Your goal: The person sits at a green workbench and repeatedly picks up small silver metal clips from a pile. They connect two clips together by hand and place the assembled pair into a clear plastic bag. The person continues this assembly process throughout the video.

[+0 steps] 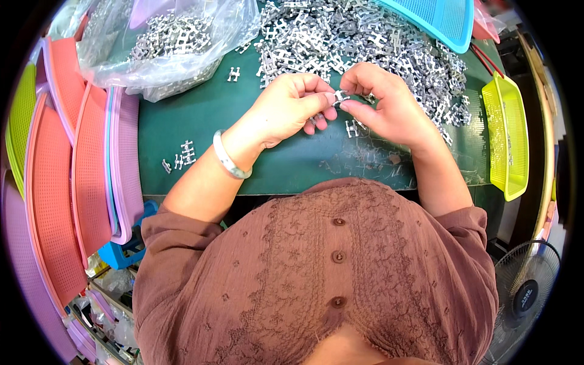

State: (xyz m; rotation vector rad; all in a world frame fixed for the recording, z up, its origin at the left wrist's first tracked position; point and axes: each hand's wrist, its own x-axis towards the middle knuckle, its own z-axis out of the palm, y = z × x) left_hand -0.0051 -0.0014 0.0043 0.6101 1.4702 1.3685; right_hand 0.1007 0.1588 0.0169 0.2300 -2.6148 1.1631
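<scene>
My left hand and my right hand meet above a dark green table. Both pinch one small silver metal part between their fingertips. A pale bangle circles my left wrist. Just beyond my hands lies a large heap of the same silver metal parts. One loose part lies on the table under my right hand. A few more parts sit at the left, near my left forearm.
A clear plastic bag holding more metal parts lies at the far left. Stacked pink, orange and purple mesh trays lean along the left edge. A blue tray and a yellow-green tray are at the right. A floor fan stands lower right.
</scene>
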